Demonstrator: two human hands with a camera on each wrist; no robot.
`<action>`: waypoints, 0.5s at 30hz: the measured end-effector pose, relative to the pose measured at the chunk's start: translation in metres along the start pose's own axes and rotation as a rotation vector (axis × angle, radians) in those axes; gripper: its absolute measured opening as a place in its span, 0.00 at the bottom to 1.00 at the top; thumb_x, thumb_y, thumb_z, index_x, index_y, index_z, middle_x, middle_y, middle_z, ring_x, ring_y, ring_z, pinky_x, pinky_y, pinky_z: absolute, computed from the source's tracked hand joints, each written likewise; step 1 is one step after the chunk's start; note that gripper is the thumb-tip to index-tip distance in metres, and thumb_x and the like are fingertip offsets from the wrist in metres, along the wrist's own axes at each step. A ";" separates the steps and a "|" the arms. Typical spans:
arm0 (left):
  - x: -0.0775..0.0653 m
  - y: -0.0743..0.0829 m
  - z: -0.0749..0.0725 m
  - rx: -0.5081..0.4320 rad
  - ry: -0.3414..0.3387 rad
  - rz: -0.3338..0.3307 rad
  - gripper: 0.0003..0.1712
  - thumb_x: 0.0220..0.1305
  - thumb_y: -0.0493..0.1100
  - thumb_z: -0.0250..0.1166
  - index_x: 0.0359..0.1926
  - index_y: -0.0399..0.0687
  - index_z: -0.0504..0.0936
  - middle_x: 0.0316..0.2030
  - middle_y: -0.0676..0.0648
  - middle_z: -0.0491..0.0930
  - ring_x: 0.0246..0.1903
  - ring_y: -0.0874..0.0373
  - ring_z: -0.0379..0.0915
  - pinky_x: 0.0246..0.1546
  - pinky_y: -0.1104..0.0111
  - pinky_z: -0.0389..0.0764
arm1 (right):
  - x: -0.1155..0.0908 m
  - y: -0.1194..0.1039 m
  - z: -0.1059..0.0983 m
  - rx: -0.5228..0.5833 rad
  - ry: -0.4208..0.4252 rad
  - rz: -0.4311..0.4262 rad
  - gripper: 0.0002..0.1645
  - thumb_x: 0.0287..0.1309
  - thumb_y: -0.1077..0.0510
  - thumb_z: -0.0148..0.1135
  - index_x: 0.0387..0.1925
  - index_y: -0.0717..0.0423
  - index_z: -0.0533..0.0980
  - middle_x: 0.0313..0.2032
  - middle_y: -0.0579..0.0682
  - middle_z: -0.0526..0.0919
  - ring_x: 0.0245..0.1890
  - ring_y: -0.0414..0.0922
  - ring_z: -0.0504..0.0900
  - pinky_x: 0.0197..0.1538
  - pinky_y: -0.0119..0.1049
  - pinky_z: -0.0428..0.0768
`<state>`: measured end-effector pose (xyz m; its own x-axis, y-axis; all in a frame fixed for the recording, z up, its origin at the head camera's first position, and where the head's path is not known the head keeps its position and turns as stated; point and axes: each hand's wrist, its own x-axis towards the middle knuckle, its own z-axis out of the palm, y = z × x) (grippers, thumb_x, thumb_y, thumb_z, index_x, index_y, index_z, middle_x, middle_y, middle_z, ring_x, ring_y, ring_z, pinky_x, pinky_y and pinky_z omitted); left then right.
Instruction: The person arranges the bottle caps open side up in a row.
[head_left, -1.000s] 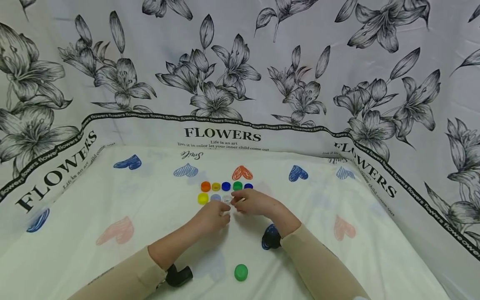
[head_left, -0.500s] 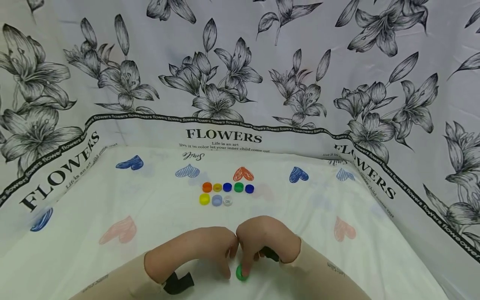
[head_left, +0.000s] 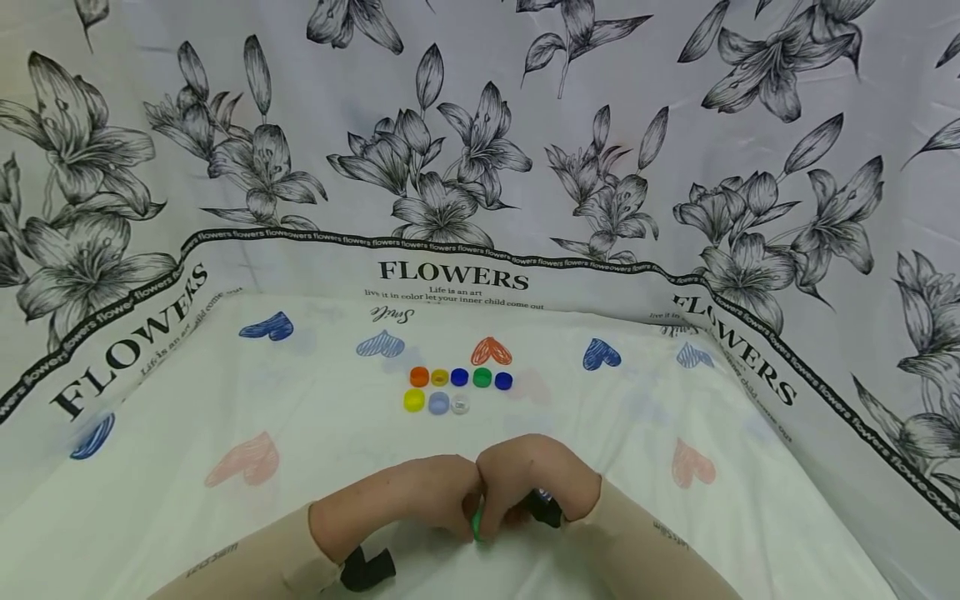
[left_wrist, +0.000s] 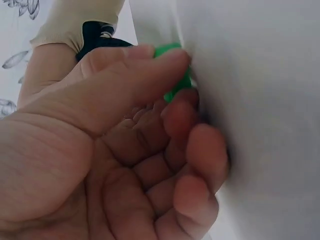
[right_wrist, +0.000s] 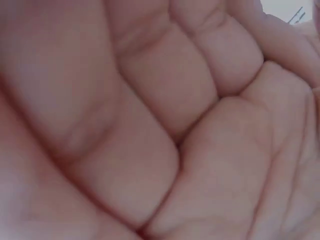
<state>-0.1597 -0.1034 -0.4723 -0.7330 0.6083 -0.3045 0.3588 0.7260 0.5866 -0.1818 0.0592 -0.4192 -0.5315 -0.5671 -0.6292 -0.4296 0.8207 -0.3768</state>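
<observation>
Low at the front of the table, a green bottle cap [head_left: 476,525] stands on edge between my two hands. My left hand [head_left: 435,493] pinches it from the left; in the left wrist view the thumb lies over the green cap [left_wrist: 177,90] with curled fingers below. From the other side my right hand [head_left: 534,479] grips it with its fingertips, its knuckles against the left hand. The right wrist view is filled by curled fingers and palm [right_wrist: 215,140], and the cap is hidden there. Most of the cap is covered by fingers.
Farther back lie two rows of bottle caps: a back row with orange [head_left: 419,377], green [head_left: 482,377] and dark blue [head_left: 503,381] ones among it, and a front row of yellow [head_left: 414,400], light blue [head_left: 438,403] and clear [head_left: 460,404]. A flower-printed cloth [head_left: 615,283] rises behind.
Both hands came back from the clear cap, now left in the front row, to the green cap near the front. The green cap, flat before, is now tipped up between the fingers.
</observation>
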 end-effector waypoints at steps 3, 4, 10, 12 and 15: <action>-0.012 0.015 -0.013 -0.022 0.088 -0.036 0.11 0.57 0.39 0.77 0.26 0.50 0.80 0.21 0.54 0.76 0.23 0.60 0.69 0.26 0.69 0.72 | 0.005 0.004 -0.004 -0.063 0.084 -0.008 0.16 0.49 0.53 0.79 0.18 0.53 0.79 0.14 0.45 0.72 0.17 0.40 0.70 0.25 0.32 0.67; -0.013 0.016 -0.016 -0.029 0.121 -0.045 0.11 0.58 0.38 0.76 0.27 0.49 0.80 0.21 0.53 0.76 0.24 0.60 0.69 0.27 0.68 0.72 | 0.007 0.006 -0.006 -0.074 0.118 -0.002 0.16 0.49 0.52 0.80 0.19 0.53 0.79 0.15 0.45 0.72 0.18 0.40 0.70 0.25 0.32 0.67; -0.001 -0.003 -0.022 -0.133 0.295 -0.061 0.07 0.63 0.38 0.72 0.38 0.44 0.81 0.29 0.52 0.76 0.29 0.57 0.72 0.33 0.66 0.77 | 0.019 0.022 -0.018 -0.045 0.306 -0.048 0.13 0.52 0.50 0.80 0.29 0.52 0.84 0.21 0.44 0.77 0.24 0.40 0.73 0.30 0.33 0.71; 0.004 -0.010 -0.023 -0.220 0.335 -0.079 0.06 0.66 0.39 0.70 0.41 0.42 0.84 0.29 0.51 0.78 0.27 0.56 0.73 0.31 0.66 0.77 | 0.022 0.028 -0.022 -0.010 0.341 -0.087 0.10 0.58 0.51 0.76 0.31 0.52 0.85 0.21 0.45 0.78 0.24 0.40 0.74 0.30 0.33 0.71; 0.010 -0.016 -0.026 -0.327 0.388 -0.120 0.09 0.71 0.42 0.66 0.40 0.41 0.88 0.24 0.50 0.79 0.22 0.58 0.71 0.25 0.70 0.73 | 0.026 0.036 -0.028 0.046 0.357 -0.113 0.11 0.67 0.51 0.68 0.31 0.53 0.85 0.22 0.47 0.81 0.23 0.41 0.75 0.30 0.33 0.72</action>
<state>-0.1878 -0.1176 -0.4656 -0.9403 0.3185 -0.1199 0.1054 0.6076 0.7872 -0.2321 0.0720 -0.4303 -0.7072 -0.6362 -0.3084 -0.4712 0.7493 -0.4653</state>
